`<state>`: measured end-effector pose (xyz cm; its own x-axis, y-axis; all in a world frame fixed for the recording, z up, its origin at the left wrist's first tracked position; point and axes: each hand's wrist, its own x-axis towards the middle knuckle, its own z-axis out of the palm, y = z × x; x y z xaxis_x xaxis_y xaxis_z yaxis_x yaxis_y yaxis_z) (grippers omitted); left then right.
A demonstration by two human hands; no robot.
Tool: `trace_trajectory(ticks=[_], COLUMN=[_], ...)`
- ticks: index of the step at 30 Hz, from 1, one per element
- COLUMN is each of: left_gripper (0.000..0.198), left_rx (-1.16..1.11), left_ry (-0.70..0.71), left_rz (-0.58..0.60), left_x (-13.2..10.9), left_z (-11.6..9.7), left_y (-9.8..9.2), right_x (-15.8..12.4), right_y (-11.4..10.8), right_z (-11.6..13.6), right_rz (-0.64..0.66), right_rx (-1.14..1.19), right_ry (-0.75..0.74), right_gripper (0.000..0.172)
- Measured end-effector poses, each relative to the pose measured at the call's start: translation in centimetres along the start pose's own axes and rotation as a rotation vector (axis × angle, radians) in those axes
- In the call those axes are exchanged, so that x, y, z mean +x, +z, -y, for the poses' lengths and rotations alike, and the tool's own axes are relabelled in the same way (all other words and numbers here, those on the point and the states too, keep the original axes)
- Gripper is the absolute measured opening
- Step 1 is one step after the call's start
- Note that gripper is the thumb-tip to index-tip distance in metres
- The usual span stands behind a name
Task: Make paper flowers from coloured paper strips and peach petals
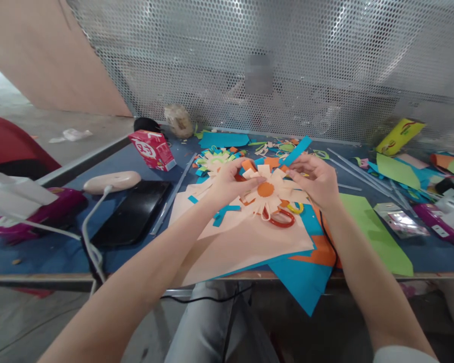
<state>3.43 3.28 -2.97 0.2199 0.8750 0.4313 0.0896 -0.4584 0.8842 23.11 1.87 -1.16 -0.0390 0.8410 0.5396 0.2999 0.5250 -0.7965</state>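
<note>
A peach paper flower (268,191) with an orange round centre is held above the table between both hands. My left hand (227,182) pinches its left petals, fingers closed on them. From the right, my right hand (315,180) grips the petals with curled fingers. Under the flower lie red-handled scissors (282,218) on a peach sheet (245,242), with blue (302,282) and orange paper beneath. A second finished flower (215,160) lies further back on the table.
A red carton (152,149), a black tablet (133,212) and a pale mouse-shaped device (111,181) with a white cable sit at the left. Green paper (374,227), clear sticks (357,174), packets and scraps crowd the right. A perforated metal screen (287,60) closes the back.
</note>
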Motion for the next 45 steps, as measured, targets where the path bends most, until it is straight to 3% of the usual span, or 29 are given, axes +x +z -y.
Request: trace_trajectory(ticks=[3,6,11,16,20,24,35,39,42,45], left_gripper=[0.029,0.028,0.021,0.010,0.009,0.008,0.009,0.008,0.005,0.015], left_rx=[-0.013,0.038,0.167,0.390,0.489,0.504,0.433,0.426,0.421,0.366], left_ry=[-0.024,0.038,0.385,0.764,0.901,0.979,0.860,0.814,0.703,0.525], left_rz=[0.014,0.008,-0.105,-0.079,-0.151,-0.148,-0.160,-0.164,-0.240,-0.378], left_x=[0.0,0.0,0.3,0.4,0.4,0.4,0.4,0.4,0.7,1.2], left_z=[0.1,0.5,0.8,-0.2,-0.4,-0.2,-0.4,-0.4,0.3,1.9], left_y=[0.0,0.0,-0.3,-1.3,-1.6,-1.7,-1.6,-1.8,-2.0,-2.2], right_x=[0.0,0.0,-0.2,-0.3,-0.4,-0.3,-0.2,-0.1,-0.1,-0.1], right_y=[0.0,-0.1,-0.1,-0.6,-1.0,-1.1,-1.2,-1.4,-1.4,-1.2], right_z=[-0.1,-0.3,-0.4,0.1,0.2,0.5,0.1,0.2,-0.1,-0.6], right_rz=[0.026,0.038,0.059,0.174,0.191,0.191,0.189,0.125,-0.013,0.012], right_rx=[0.014,-0.028,-0.030,-0.057,-0.152,-0.203,-0.149,-0.276,-0.410,-0.489], right_ry=[-0.011,-0.025,-0.071,-0.303,-0.478,-0.537,-0.470,-0.472,-0.491,-0.480], right_gripper=[0.031,0.031,0.030,0.013,0.010,0.012,0.016,0.016,0.015,0.003])
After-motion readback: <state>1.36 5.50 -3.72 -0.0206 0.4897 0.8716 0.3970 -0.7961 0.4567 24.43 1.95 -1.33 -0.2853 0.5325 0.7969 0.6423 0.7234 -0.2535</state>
